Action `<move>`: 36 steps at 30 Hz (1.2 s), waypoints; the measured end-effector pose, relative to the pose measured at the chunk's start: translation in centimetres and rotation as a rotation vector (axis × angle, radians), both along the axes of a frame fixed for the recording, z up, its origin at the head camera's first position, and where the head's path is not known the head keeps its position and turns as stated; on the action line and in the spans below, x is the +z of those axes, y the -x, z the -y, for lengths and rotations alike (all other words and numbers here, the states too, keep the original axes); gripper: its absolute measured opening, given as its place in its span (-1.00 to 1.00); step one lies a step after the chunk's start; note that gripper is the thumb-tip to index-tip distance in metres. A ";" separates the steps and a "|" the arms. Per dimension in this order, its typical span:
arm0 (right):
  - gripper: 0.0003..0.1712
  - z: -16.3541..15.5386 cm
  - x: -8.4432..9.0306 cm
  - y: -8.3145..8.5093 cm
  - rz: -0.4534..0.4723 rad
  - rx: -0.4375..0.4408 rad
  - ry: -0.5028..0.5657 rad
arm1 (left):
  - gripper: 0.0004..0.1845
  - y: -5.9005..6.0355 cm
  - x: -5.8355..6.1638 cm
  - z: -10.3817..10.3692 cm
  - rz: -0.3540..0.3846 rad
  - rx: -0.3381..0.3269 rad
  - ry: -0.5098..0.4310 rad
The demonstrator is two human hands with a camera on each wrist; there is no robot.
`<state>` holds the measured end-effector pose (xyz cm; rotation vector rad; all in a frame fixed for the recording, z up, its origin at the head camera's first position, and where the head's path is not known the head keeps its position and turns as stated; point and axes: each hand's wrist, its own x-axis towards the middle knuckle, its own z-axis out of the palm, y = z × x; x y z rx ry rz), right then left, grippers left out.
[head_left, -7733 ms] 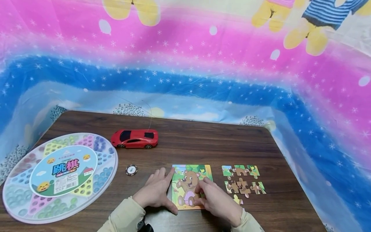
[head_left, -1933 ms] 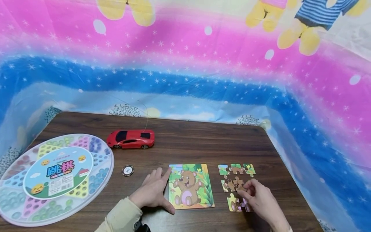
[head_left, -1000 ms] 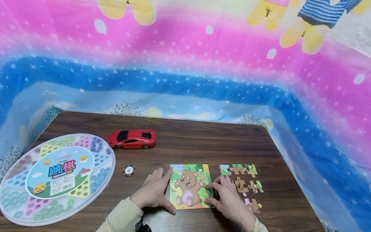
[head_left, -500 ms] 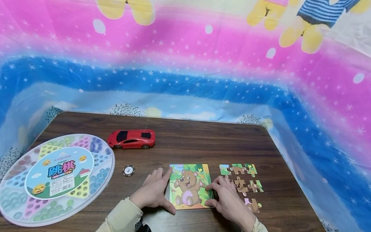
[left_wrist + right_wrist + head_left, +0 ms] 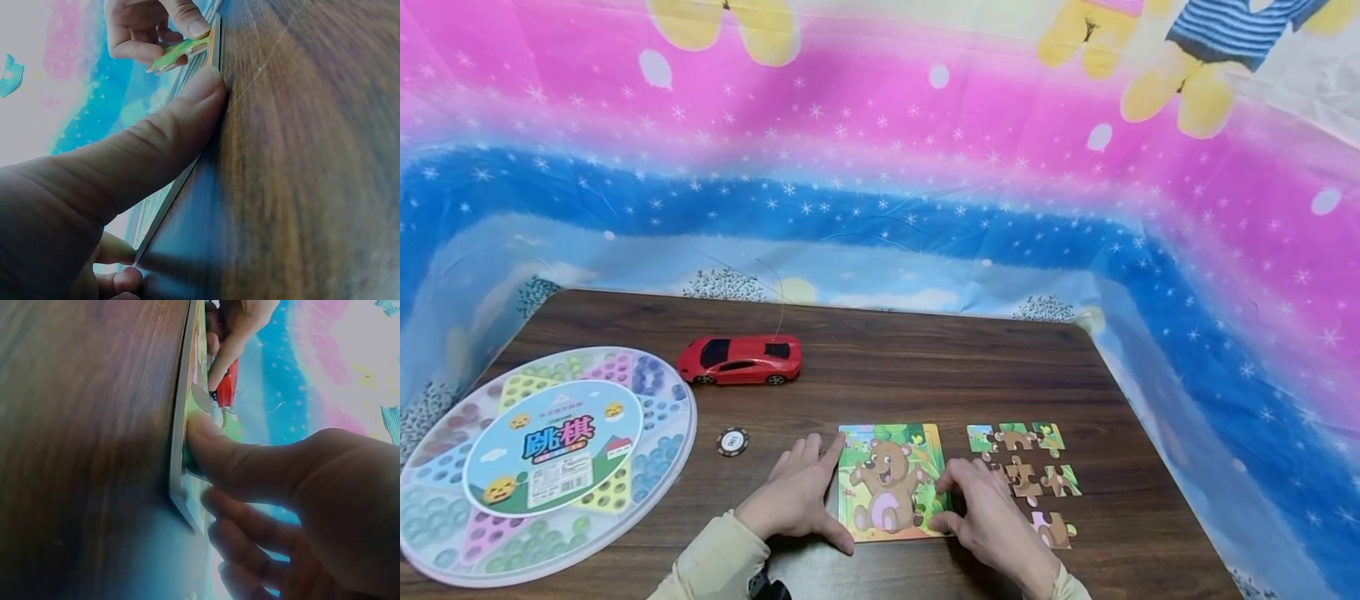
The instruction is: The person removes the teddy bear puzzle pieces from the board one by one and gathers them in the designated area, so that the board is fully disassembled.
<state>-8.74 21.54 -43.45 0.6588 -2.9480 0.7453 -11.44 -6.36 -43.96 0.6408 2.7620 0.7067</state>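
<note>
Puzzle board (image 5: 891,482): on bench (image 5: 880,367), near edge, 6 o'clock. Left hand (image 5: 797,496): flat, fingers straight, steadying board's left edge. Right hand (image 5: 988,521): grip pinches a green piece (image 5: 178,52) at board's right edge; loose pieces (image 5: 1026,479) at 3 o'clock.

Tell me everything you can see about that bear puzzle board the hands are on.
The puzzle board is a flat, thin rectangular tray, cardboard by its look, lying face up on the dark wooden table. It shows a brown cartoon bear amid green leaves, with an orange rim. The left hand rests flat against its left edge, thumb at the near corner. The right hand pinches a green puzzle piece at its right edge, one side tilted up, not yet flat.
</note>
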 end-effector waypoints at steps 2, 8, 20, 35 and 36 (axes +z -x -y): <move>-0.60 0.0 0.1 -0.1 0.003 -0.005 0.013 | 0.51 0.0 0.0 0.0 -0.004 -0.003 -0.002; -0.66 0.1 0.0 -0.2 0.030 0.056 0.148 | 0.52 0.3 -0.1 0.0 0.005 -0.010 0.009; -0.75 -5.3 2.9 -0.5 -0.025 -0.148 0.294 | 0.51 0.9 -0.2 0.2 0.075 -0.010 0.036; -0.88 -17.7 1.2 -0.6 0.302 -0.492 0.010 | 0.52 1.0 0.3 0.8 0.049 0.014 0.045; -0.87 -17.8 0.9 -0.5 0.317 -0.492 0.011 | 0.52 1.0 0.4 0.8 0.046 0.016 0.048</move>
